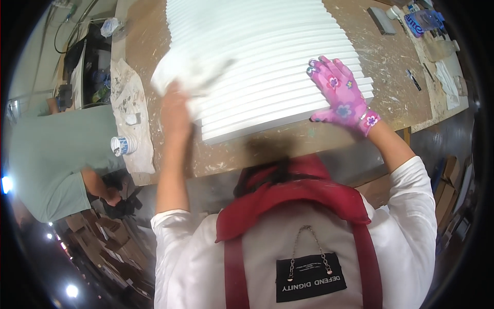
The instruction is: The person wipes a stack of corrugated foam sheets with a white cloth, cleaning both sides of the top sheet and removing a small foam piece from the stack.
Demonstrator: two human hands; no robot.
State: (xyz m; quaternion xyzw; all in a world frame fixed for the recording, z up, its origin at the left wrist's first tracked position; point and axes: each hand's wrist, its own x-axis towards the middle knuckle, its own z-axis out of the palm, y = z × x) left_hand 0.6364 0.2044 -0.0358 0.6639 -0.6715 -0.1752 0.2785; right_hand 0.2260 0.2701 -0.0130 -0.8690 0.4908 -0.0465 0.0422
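Long white strips (272, 77) lie side by side in a broad ribbed panel on the worktable. My bare left hand (176, 105) is closed on a white cloth (172, 67) at the panel's left edge. Both are smeared by motion, and the cloth covers part of the strips' left ends. My right hand (342, 95), in a pink flowered glove, rests on the right end of the nearest strips. Its fingers are stretched out and spread, and it holds nothing.
The brown worktable (226, 157) is paint-spotted. At left, a paper cup (121, 146) lies on a stained white sheet (139, 159), near a person in green (67, 149). On the right are a grey block (381, 20), a plastic bottle (424, 21) and a pen (413, 80).
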